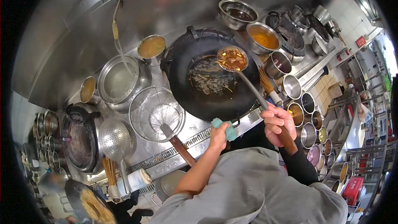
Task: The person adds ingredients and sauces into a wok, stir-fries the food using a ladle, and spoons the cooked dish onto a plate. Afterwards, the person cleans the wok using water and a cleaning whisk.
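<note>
My right hand [278, 125] is wrapped round the wooden handle of a ladle [255, 93]. The ladle's bowl, filled with reddish-brown sauce and chopped pieces [233, 59], is held over the right part of a large black wok [182, 87]. Dark oily residue coats the wok's bottom. My left hand [219, 136] is closed on a folded green cloth [226, 128] at the wok's near rim, beside its small loop handle. Whether the fingers also grip that loop through the cloth is hidden.
Left of the wok are a wire strainer [145, 112], a water pot [141, 81], a perforated skimmer [111, 139] and a soup pot [151, 60]. Steel bowls of liquid [261, 49] and a bamboo brush [267, 84] stand right. At lower left is another pan with food [97, 207].
</note>
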A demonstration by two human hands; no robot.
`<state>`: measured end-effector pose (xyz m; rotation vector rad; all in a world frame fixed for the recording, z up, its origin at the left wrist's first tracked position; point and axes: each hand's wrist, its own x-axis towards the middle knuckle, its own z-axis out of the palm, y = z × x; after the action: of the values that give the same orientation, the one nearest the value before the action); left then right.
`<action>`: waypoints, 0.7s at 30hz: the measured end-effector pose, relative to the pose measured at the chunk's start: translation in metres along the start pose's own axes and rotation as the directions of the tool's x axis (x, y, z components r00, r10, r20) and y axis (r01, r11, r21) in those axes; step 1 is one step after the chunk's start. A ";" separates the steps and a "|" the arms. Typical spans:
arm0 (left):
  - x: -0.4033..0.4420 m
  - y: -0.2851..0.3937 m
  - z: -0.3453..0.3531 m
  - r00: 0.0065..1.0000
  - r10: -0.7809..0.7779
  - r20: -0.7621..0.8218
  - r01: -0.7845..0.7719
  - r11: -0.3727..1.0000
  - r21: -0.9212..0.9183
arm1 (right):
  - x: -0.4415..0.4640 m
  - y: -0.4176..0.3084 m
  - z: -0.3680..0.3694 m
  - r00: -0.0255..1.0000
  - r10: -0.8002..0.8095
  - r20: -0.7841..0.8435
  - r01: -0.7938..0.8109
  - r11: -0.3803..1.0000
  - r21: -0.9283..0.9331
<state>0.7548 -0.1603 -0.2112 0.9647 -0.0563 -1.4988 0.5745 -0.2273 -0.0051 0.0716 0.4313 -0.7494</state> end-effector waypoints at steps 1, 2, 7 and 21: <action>0.003 -0.001 -0.001 1.000 0.014 0.012 -0.014 1.000 0.014 | 0.001 -0.001 -0.003 1.000 0.013 -0.002 -0.013 1.000 0.017; 0.009 -0.001 0.000 0.999 0.028 0.024 -0.029 0.999 0.028 | 0.004 -0.004 -0.001 1.000 0.011 0.003 -0.011 1.000 0.004; 0.024 -0.004 0.014 1.000 0.023 -0.018 -0.023 0.999 0.022 | 0.009 -0.013 0.011 0.999 0.007 0.046 -0.003 0.997 -0.077; 0.070 -0.011 0.071 0.991 -0.084 -0.106 0.085 0.996 0.013 | -0.089 -0.057 -0.017 0.985 -0.145 0.094 0.137 0.987 0.085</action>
<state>0.7148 -0.2520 -0.2079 1.0704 0.0481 -1.5243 0.4723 -0.2081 0.0209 0.0769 0.3135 -0.9060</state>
